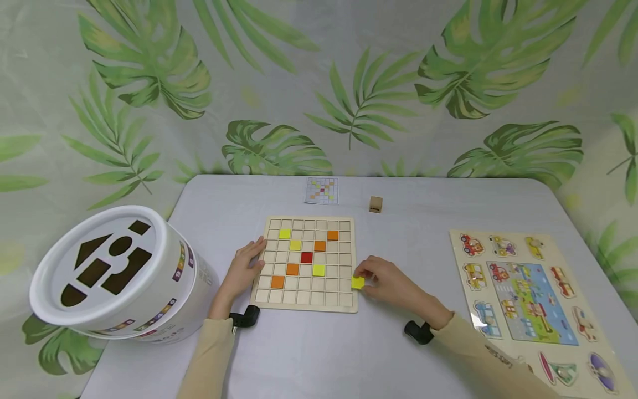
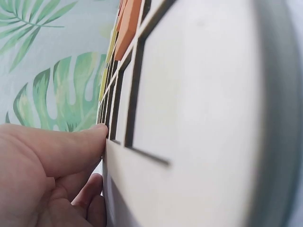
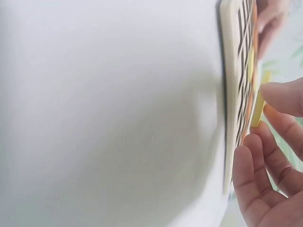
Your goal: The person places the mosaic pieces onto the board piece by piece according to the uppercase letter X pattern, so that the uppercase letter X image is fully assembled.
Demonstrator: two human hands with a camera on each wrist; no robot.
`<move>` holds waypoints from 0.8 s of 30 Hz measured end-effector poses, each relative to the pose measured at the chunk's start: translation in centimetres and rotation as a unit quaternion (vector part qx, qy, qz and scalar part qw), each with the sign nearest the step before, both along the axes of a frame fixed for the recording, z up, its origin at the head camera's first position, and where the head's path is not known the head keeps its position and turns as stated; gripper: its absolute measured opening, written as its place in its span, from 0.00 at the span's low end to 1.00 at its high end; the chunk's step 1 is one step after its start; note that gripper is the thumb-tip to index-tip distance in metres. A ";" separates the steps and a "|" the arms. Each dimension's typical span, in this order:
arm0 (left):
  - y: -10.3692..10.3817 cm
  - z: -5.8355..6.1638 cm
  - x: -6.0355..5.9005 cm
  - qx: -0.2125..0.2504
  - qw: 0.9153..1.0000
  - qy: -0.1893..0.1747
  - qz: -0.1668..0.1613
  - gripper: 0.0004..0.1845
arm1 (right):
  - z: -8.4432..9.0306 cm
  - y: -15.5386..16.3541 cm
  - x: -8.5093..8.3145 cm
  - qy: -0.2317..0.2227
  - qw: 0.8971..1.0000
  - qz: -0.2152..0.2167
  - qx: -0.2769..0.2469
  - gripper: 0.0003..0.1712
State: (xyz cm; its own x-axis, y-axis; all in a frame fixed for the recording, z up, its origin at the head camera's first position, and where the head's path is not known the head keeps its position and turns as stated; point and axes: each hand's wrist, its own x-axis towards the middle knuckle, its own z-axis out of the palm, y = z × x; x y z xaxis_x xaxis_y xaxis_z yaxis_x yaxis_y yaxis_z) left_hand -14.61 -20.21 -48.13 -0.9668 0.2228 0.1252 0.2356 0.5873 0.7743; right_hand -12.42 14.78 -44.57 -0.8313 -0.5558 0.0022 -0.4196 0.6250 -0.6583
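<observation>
A light wooden grid board [image 1: 304,299] lies on the table. Along its left edge, my left hand [image 1: 244,266] rests with thumb and fingertips at the rim, seen close up in the left wrist view. My right hand [image 1: 386,280] pinches a yellow square tile [image 1: 358,283] between thumb and fingers, over the board's right border; the right wrist view shows this tile [image 3: 258,109] tilted on edge. A red tile [image 1: 306,257] sits mid-grid. Orange tiles [image 1: 292,269] run in a diagonal through it, crossed by yellow tiles [image 1: 296,245].
Behind the board lie a small pattern card [image 1: 321,191] and a little wooden block [image 1: 376,204]. A large white tub [image 1: 199,288] with shaped holes in its lid stands at left. On the right is a vehicle picture puzzle [image 1: 538,302].
</observation>
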 end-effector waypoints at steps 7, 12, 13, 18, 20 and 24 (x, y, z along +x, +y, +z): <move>-0.1 -0.4 0.0 0.016 0.999 0.030 -0.010 0.26 | -0.4 -3.8 -0.1 -0.005 1.000 0.022 0.007 0.13; 0.2 0.1 -0.1 -0.014 1.000 -0.002 0.005 0.27 | -0.8 -5.0 -0.3 0.021 0.999 0.025 0.034 0.13; 0.2 0.1 -0.2 -0.019 1.000 -0.007 0.006 0.27 | -0.9 -5.1 -0.3 0.026 0.999 0.023 0.039 0.13; 0.2 0.2 -0.3 -0.027 0.999 -0.016 0.009 0.27 | -0.9 -5.4 -0.2 0.029 0.999 0.016 0.038 0.13; 0.2 0.2 -0.3 -0.028 0.999 -0.019 0.011 0.27 | -0.8 -5.4 -0.2 0.029 0.999 0.017 0.032 0.13; 0.2 0.2 -0.3 -0.023 0.999 -0.020 0.010 0.27 | -0.8 -5.3 -0.2 0.026 0.999 0.017 0.025 0.13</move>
State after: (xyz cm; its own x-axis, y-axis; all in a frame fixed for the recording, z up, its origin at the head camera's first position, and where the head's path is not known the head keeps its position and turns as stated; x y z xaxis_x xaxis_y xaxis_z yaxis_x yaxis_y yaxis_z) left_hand -14.94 -20.01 -47.92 -0.9752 0.2077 0.0768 0.1929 0.6264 0.7553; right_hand -12.58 9.45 -45.39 -0.8113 -0.5844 0.0160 -0.4737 0.6412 -0.6037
